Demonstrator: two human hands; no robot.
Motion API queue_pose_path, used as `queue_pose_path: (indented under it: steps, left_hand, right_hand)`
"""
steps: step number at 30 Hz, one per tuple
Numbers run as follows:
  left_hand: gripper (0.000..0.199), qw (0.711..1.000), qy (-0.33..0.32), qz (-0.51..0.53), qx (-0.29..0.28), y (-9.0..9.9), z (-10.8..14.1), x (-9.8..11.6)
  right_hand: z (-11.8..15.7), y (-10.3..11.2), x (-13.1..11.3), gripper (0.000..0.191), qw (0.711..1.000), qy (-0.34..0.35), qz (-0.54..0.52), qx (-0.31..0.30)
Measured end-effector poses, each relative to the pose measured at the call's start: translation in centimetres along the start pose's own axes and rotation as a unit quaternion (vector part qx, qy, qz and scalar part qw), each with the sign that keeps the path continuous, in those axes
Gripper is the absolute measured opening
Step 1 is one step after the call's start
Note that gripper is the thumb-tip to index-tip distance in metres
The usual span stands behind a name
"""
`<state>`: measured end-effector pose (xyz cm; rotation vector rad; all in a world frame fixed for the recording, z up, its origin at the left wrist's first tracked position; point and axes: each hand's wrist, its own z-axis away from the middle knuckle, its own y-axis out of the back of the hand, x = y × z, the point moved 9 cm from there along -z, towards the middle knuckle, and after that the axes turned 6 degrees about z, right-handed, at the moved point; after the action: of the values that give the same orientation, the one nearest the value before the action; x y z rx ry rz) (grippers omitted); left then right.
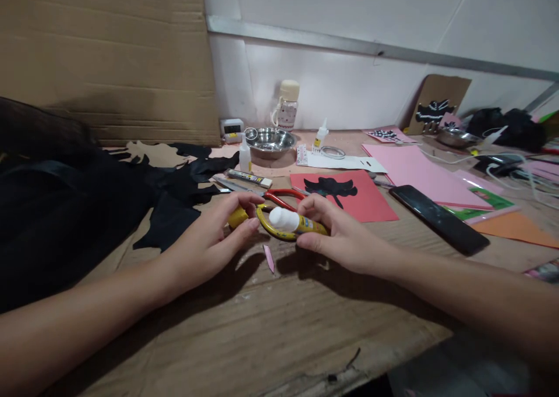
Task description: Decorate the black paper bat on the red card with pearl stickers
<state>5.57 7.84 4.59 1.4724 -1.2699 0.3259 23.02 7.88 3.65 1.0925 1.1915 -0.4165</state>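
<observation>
My right hand (327, 229) grips a yellow glue stick (309, 224), tilted with its bare white end pointing left. In my left hand (233, 228) is a yellow cap (237, 217), partly hidden behind curled fingers and thumb. Between and behind the hands lie scissors (286, 196) with one red and one yellow handle loop, blades toward the left. A small pink paper strip (268, 259) rests on the table just below. Behind my right hand, a black cut-out shape (331, 187) lies on a red sheet (375, 205).
Black fabric-like pieces (168, 216) cover the left side. A metal bowl (271, 141), a bottle (288, 103) and glue bottles (245, 155) stand at the back. To the right are pink sheets (428, 173), a black phone (439, 218) and cables (519, 173). The table's front edge (362, 379) is worn.
</observation>
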Motion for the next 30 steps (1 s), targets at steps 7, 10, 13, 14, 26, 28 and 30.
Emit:
queue_pose_path:
  steps: [7,10,13,14,26,28,30]
  left_hand:
    - [0.031,1.000,-0.004,-0.005,-0.006,-0.1,0.0,0.0]
    - [0.031,1.000,-0.006,-0.010,-0.002,0.0,-0.1,0.2]
    - [0.030,1.000,-0.015,-0.012,0.001,0.1,-0.2,0.6]
    - [0.029,1.000,-0.019,-0.013,0.001,0.0,-0.2,0.7]
    - [0.032,1.000,-0.011,-0.021,-0.004,-0.2,-0.1,0.1]
    - [0.031,1.000,-0.012,-0.016,-0.006,-0.2,-0.2,0.3]
    - [0.030,1.000,-0.008,-0.014,-0.004,-0.2,-0.2,0.3]
  right_hand:
    - [-0.1,-0.1,-0.2,0.042,1.000,0.003,-0.001,0.000]
    - [0.1,0.2,-0.3,0.032,1.000,0.003,0.026,0.005]
    - [0.3,0.0,-0.6,0.033,0.999,0.022,0.036,-0.009]
    - [0.3,0.0,-0.8,0.040,0.999,0.031,0.037,-0.012]
    - [0.3,-0.4,-0.6,0.032,0.996,0.012,0.079,-0.027]
    - [0.3,-0.2,-0.6,0.049,0.998,0.026,0.060,-0.015]
    - [0.3,0.1,-0.5,0.054,0.999,0.020,0.041,-0.003]
